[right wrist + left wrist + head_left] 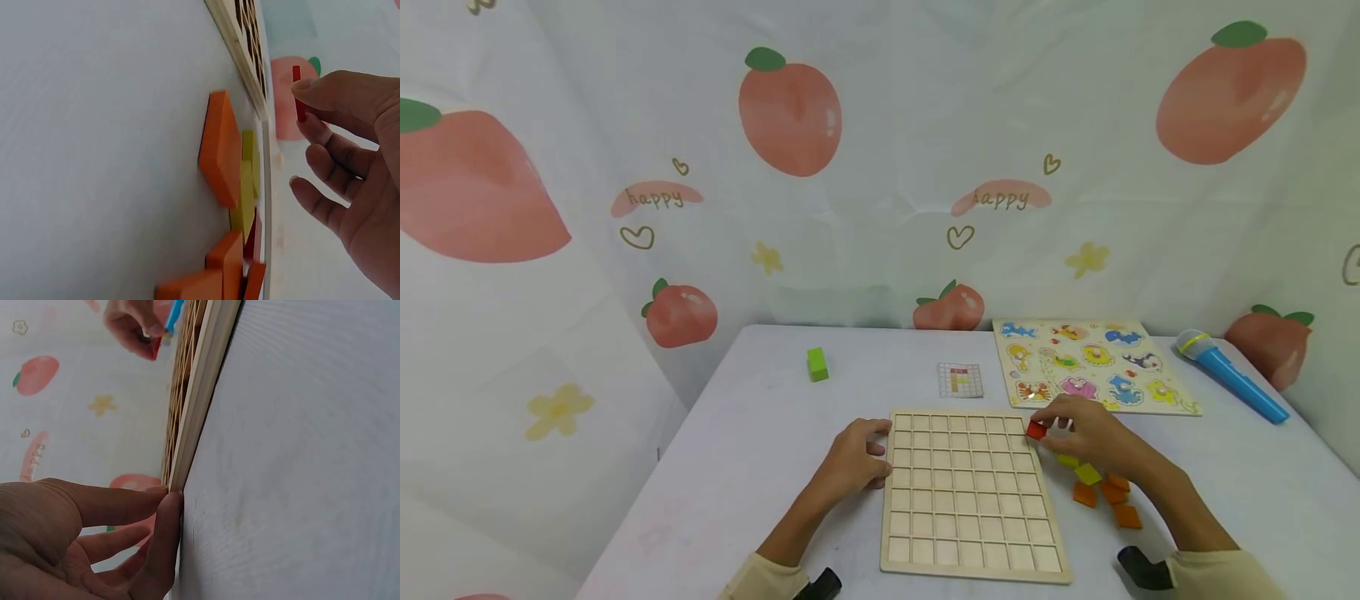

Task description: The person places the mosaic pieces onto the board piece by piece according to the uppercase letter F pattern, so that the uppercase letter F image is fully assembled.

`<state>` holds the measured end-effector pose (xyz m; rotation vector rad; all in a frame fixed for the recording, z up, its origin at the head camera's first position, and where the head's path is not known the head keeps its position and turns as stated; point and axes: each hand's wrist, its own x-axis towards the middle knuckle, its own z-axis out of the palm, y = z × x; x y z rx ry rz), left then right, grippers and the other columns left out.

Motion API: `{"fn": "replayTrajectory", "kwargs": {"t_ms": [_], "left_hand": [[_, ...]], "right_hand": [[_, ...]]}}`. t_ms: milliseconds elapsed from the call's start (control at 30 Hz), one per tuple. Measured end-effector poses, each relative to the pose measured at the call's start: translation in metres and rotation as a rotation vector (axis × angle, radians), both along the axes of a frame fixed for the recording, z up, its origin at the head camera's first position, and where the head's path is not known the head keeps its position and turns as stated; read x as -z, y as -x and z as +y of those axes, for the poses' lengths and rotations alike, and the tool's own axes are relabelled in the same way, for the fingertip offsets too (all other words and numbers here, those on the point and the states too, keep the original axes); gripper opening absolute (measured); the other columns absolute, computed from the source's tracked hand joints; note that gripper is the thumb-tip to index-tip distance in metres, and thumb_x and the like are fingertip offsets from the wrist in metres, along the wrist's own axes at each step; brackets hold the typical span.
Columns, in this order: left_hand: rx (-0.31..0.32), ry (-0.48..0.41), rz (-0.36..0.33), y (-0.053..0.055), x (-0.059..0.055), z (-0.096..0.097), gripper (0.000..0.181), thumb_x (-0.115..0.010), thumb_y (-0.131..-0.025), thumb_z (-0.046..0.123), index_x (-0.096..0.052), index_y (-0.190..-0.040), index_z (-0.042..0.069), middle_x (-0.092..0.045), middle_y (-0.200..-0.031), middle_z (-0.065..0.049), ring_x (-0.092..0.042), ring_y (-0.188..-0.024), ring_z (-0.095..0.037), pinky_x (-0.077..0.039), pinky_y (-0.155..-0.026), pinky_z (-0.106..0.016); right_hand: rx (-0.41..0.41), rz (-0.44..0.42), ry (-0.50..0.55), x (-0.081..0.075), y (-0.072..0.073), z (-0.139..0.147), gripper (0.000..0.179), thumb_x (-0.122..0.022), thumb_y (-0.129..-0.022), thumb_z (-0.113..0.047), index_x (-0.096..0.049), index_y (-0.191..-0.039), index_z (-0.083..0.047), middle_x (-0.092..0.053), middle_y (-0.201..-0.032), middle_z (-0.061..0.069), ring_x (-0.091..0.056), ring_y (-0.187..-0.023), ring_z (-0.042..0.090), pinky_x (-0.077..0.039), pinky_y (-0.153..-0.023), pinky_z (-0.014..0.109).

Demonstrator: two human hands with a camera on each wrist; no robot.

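Note:
A wooden grid board (970,492) of square cells lies flat on the table. At its upper left edge my left hand (852,457) holds on with the thumb and a finger; the left wrist view shows these fingertips (164,499) right at the rim. My right hand (1090,429) pinches a small red square tile (1036,430) between thumb and fingertip, over the board's top right corner. Seen edge-on in the right wrist view, the thin red tile (299,94) stands upright in the pinch. The other right fingers are loosely bent.
Several orange tiles (1127,517) and yellow tiles (1087,474) lie right of the board, under my right forearm. Behind stand a small patterned card (960,381), an animal picture board (1097,354) and a blue toy microphone (1240,379). A green block (817,365) sits at the back left.

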<state>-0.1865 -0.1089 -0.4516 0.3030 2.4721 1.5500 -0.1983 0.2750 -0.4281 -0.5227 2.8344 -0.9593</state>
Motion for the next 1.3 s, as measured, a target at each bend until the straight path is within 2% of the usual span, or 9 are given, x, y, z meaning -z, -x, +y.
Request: {"fn": "replayTrajectory", "kwargs": {"t_ms": [367,567,967,1300], "left_hand": [[-0.006,0.000,-0.029,0.002,-0.001,-0.001,0.067,-0.078,-0.082,-0.013,-0.059,-0.145,-0.002,-0.060,-0.118,-0.016,-0.062,-0.100,-0.025,-0.066,-0.062,-0.031],[-0.009,0.002,-0.039,0.002,-0.001,-0.001,0.067,-0.079,-0.082,-0.013,-0.060,-0.145,0.000,-0.060,-0.117,-0.016,-0.064,-0.100,-0.025,-0.067,-0.063,-0.032],[-0.013,-0.020,-0.060,0.004,0.001,-0.003,0.067,-0.079,-0.082,-0.013,-0.060,-0.145,0.001,-0.061,-0.121,-0.016,-0.065,-0.103,-0.025,-0.067,-0.065,-0.033],[-0.003,-0.034,-0.052,0.004,0.001,-0.004,0.066,-0.078,-0.082,-0.013,-0.060,-0.144,-0.001,-0.061,-0.119,-0.017,-0.065,-0.102,-0.024,-0.067,-0.064,-0.033]], "right_hand": [[-0.049,0.038,0.029,-0.001,0.007,-0.025,0.033,-0.081,-0.094,-0.024,-0.077,-0.122,-0.007,-0.070,-0.105,-0.004,-0.057,-0.095,0.018,-0.053,-0.074,0.025],[-0.071,0.030,0.050,0.000,0.013,-0.040,0.033,-0.079,-0.093,-0.021,-0.078,-0.121,-0.005,-0.069,-0.102,-0.004,-0.056,-0.095,0.019,-0.053,-0.075,0.025],[-0.189,0.078,0.072,0.008,0.021,-0.067,0.031,-0.081,-0.093,-0.021,-0.079,-0.118,-0.003,-0.071,-0.102,-0.004,-0.061,-0.091,0.014,-0.056,-0.075,0.024],[-0.213,0.073,0.056,0.010,0.023,-0.085,0.023,-0.080,-0.094,-0.018,-0.081,-0.115,-0.007,-0.071,-0.103,-0.005,-0.060,-0.095,0.014,-0.056,-0.077,0.024]]}}
